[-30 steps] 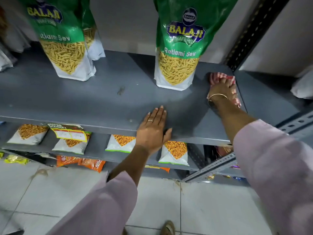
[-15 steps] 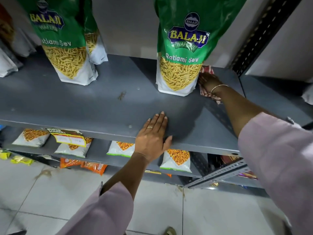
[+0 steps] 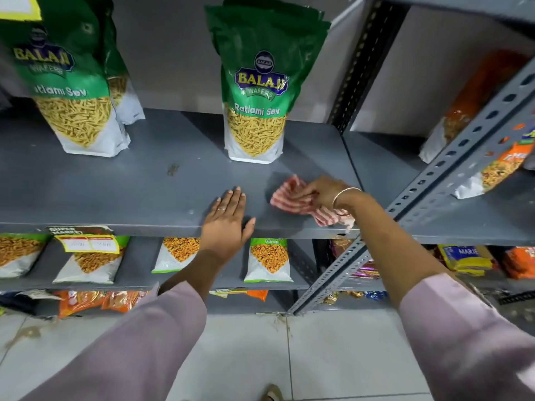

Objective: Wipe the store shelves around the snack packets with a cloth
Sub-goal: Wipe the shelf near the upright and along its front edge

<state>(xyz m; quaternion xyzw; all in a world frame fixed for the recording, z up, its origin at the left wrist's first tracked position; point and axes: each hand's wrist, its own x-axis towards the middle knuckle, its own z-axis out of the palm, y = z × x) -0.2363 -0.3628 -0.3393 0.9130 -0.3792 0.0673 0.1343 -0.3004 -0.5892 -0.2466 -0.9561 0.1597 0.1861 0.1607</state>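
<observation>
A grey metal shelf [image 3: 162, 195] carries green Balaji Ratlami Sev packets: one upright in the middle [image 3: 257, 91] and two at the left [image 3: 63, 82]. My right hand [image 3: 324, 192] presses a red-and-white striped cloth [image 3: 292, 198] flat on the shelf, in front of and to the right of the middle packet. My left hand [image 3: 225, 224] lies flat with fingers spread on the shelf's front edge, left of the cloth, holding nothing.
A small dirt mark [image 3: 172, 169] sits on the shelf between the packets. Smaller snack packets [image 3: 267, 260] lie on the lower shelf. A perforated grey upright [image 3: 451, 169] slants at the right, with orange packets [image 3: 474, 105] on the neighbouring shelf. White tiled floor below.
My right hand has drawn the cloth from beside the middle packet, near the back, forward and left toward the front edge. My left hand has stayed on the edge.
</observation>
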